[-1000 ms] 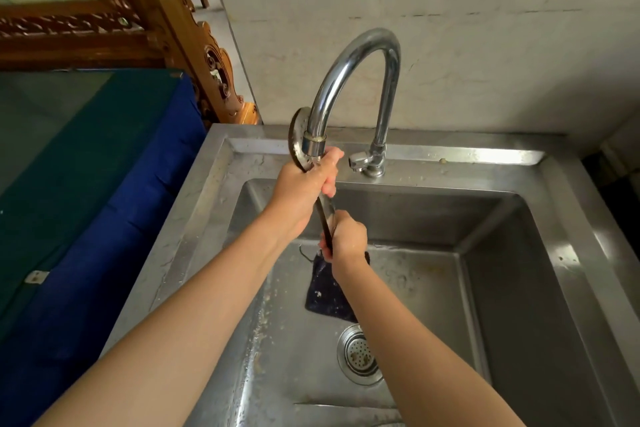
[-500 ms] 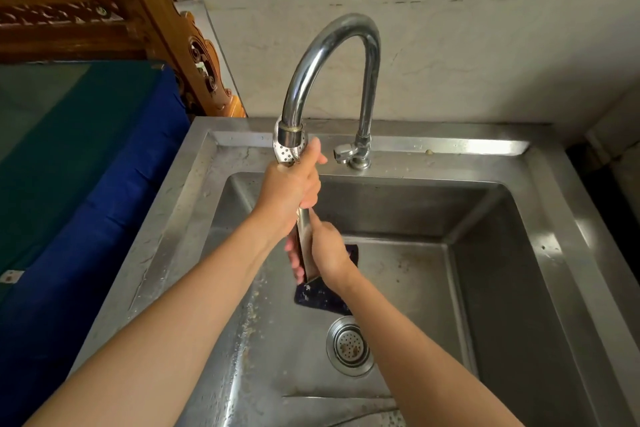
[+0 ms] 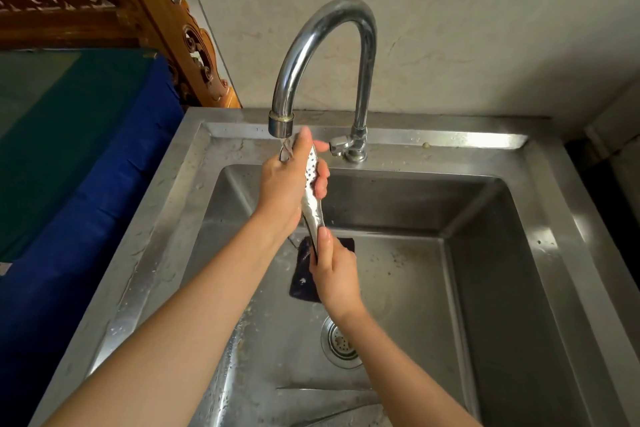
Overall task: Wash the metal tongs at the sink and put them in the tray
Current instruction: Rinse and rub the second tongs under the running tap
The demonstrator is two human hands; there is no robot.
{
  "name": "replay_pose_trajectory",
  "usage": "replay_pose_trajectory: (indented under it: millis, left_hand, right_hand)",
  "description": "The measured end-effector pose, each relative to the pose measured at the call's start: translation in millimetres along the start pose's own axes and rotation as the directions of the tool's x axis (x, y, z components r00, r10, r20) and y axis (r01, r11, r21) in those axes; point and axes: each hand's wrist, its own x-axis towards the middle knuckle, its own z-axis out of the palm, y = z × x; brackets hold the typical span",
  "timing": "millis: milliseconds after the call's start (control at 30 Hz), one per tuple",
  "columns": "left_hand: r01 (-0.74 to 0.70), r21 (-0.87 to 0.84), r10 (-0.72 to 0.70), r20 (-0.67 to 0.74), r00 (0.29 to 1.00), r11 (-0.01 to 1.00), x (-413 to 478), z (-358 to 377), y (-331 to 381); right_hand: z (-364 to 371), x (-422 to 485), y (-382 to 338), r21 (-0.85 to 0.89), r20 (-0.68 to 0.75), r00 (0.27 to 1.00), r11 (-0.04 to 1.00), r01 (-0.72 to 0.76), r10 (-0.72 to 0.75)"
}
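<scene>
Mid-rinse imo: left hand [image 3: 282, 191] wrapped round the perforated end of the metal tongs [image 3: 312, 217] under the faucet [image 3: 311, 35] at 12 o'clock of the sink [image 3: 450, 140], right hand [image 3: 336, 274] gripping the handle end. No tray in view, so drop-off's left.

the faucet [image 3: 298, 59] arches over the sink [image 3: 467, 141] at far left; the right half is open; a dark cloth [image 3: 301, 284] lies mid-floor.

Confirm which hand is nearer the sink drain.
Right. The right hand grips the tongs at their lower end, just up from the drain. The left hand holds their perforated head under the faucet spout, farther off.
</scene>
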Motion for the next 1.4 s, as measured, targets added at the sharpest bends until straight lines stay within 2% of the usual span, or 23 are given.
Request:
replay_pose_trajectory:
  millis: [67, 133, 233, 333, 400, 533, 600, 667, 733, 800, 900, 967, 1033, 1100, 1167, 1200, 1267, 1333, 1400]
  left_hand:
    - [0.047, 0.036, -0.046, -0.021, 0.999, 0.998, 0.1, 3.5, -3.3]
    - [0.032, 0.075, -0.029, -0.042, 0.999, 0.997, 0.8, 3.2, -5.8]
    - [0.002, -0.047, 0.002, 0.091, 0.996, 0.999, 1.1, -2.5, -7.7]
    - [0.027, -0.116, -0.007, 0.166, 0.986, 0.993, 3.5, -13.0, -8.5]
    - [0.049, -0.114, -0.036, 0.11, 0.993, 0.992, 5.1, -15.8, -5.7]
    - [0.123, -0.013, -0.123, -0.119, 0.985, 0.992, 10.6, -10.9, 2.1]
    - [0.098, -0.016, -0.099, -0.14, 0.985, 0.995, 11.5, -7.5, 3.6]
    - [0.054, -0.018, -0.056, -0.1, 0.993, 0.998, 9.2, -6.1, 2.3]
    - [0.051, -0.094, -0.048, 0.032, 0.998, 0.994, 5.5, -7.6, -0.7]
    - [0.097, -0.163, -0.066, 0.189, 0.98, 0.982, 2.1, -12.6, -5.8]
    - [0.174, -0.229, -0.106, 0.28, 0.954, 0.958, 0.2, -23.0, -10.3]
    - [0.22, -0.294, -0.134, 0.285, 0.949, 0.93, 0.4, -28.1, -11.1]
    - [0.259, -0.337, -0.163, 0.288, 0.944, 0.905, 1.5, -31.5, -11.7]
    - [0.277, -0.317, -0.193, 0.271, 0.943, 0.907, 2.6, -31.6, -11.1]
    - [0.286, -0.307, -0.226, 0.214, 0.95, 0.908, 3.8, -28.8, -10.3]
    - [0.278, -0.317, -0.234, 0.17, 0.957, 0.907, 4.9, -27.4, -9.7]
    - [0.226, -0.259, -0.221, 0.05, 0.974, 0.939, 6.8, -24.7, -8.9]
    - [0.163, -0.126, -0.173, -0.073, 0.982, 0.979, 7.4, -21.4, -8.4]
    - [0.124, -0.066, -0.134, -0.163, 0.978, 0.99, 7.1, -18.2, -9.3]
  right_hand:
    - [-0.1, -5.8, 3.5, 0.006, -0.013, 1.0, 1.0, -0.024, 0.024]
    - [-2.1, -8.3, 7.3, -0.024, -0.052, 0.998, 0.999, -0.041, 0.04]
    - [-9.0, -8.5, 12.4, -0.054, -0.099, 0.993, 0.996, -0.065, 0.06]
    - [-10.9, -8.5, 14.4, -0.062, -0.063, 0.996, 0.996, -0.07, 0.066]
    - [-7.6, -7.1, 14.2, -0.1, -0.025, 0.998, 0.994, -0.054, 0.052]
    - [-5.9, -1.5, 11.6, -0.154, 0.031, 0.999, 0.987, -0.039, 0.044]
    - [-8.2, 1.1, 9.2, -0.143, 0.068, 0.997, 0.99, -0.023, 0.033]
    - [-9.3, 4.0, 7.1, -0.1, 0.093, 0.995, 0.995, -0.028, 0.038]
    - [-10.5, 6.6, 4.2, 0.04, 0.121, 0.987, 0.993, -0.115, 0.109]
    - [-12.4, 8.3, 2.2, 0.223, 0.248, 0.95, 0.943, -0.246, 0.189]
    - [-15.8, 7.3, 3.9, 0.293, 0.416, 0.885, 0.89, -0.351, 0.212]
    - [-17.9, 7.1, 4.7, 0.345, 0.52, 0.825, 0.83, -0.439, 0.221]
    - [-20.1, 8.2, 2.5, 0.407, 0.631, 0.745, 0.725, -0.556, 0.217]
    - [-22.9, 10.2, -1.5, 0.42, 0.718, 0.668, 0.643, -0.641, 0.197]
    - [-25.8, 11.9, -5.7, 0.394, 0.746, 0.636, 0.638, -0.662, 0.2]
    - [-27.1, 12.8, -7.9, 0.371, 0.73, 0.647, 0.668, -0.645, 0.22]
    - [-29.2, 13.9, -11.6, 0.299, 0.616, 0.741, 0.792, -0.532, 0.265]
    - [-30.3, 14.8, -13.4, 0.224, 0.449, 0.867, 0.912, -0.342, 0.215]
    - [-28.9, 15.1, -13.3, 0.174, 0.338, 0.932, 0.964, -0.199, 0.132]
